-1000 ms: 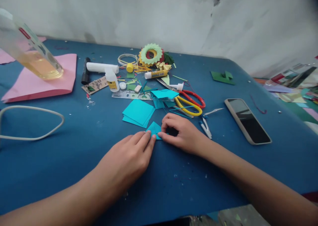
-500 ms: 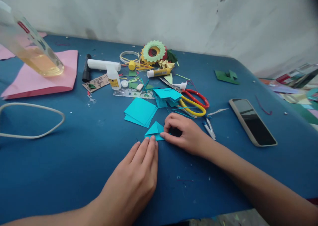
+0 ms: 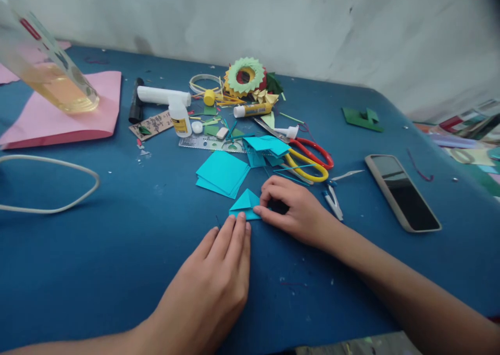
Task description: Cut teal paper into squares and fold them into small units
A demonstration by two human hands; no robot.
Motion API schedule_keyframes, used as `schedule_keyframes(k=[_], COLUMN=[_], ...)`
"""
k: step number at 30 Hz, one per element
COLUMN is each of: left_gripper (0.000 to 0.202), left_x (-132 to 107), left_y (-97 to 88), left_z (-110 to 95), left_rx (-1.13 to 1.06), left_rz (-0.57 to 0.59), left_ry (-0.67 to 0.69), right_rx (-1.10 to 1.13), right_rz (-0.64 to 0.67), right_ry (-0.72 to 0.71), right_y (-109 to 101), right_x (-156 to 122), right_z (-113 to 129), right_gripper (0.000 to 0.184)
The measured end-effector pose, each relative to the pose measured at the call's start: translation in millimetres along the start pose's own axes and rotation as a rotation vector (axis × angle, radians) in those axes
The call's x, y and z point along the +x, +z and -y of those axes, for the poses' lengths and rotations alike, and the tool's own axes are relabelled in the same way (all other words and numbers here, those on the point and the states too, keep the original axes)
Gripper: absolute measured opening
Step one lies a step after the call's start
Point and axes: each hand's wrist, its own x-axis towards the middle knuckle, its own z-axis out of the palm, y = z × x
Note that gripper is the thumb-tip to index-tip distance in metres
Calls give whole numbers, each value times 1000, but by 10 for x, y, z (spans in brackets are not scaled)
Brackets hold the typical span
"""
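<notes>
The folded turquoise paper [image 3: 245, 206] lies on the table [image 3: 109, 261]. The left hand's [image 3: 213, 282] fingers extend flat to its near edge; the right hand's [image 3: 292, 207] curl at its right side, grip unclear. Far left of the paper, a clear bottle [image 3: 47, 55] holds yellow liquid [image 3: 58, 89].

Left hand [image 3: 214, 277] covering some lower edge of the folded paper [image 3: 246, 201], right hand [image 3: 291, 207] masking its right side! Left of those fingers, the frame crops bottle [image 3: 62, 89] and cable [image 3: 54, 160]; beyond, the cardboard [image 3: 153, 125] bears illegibly small writing.
</notes>
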Motion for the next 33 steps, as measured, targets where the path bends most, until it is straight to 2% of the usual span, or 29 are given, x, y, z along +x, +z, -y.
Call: schedule_keyframes(k=[13,19,25,29,33], left_gripper=[47,41,35,36,43], left_x=[3,94,171,177,162], left_y=[0,29,57,29,10], left_z=[33,137,204,242,256], left_rx=[-8,-91,-193,-300,-280], left_rz=[-2,101,-28,30,69], left_ry=[18,41,42,-27,-16], right_rx=[6,-3,-3,4,-32], right_rz=[-10,-6,-9,-5,16], right_ry=[-11,-6,12,-8,-73], right_y=[3,-10,-13,-35,-126], right_x=[19,19,31,3,-86], right_z=[8,11,9,-6,-29], right_gripper=[14,14,9,4,5])
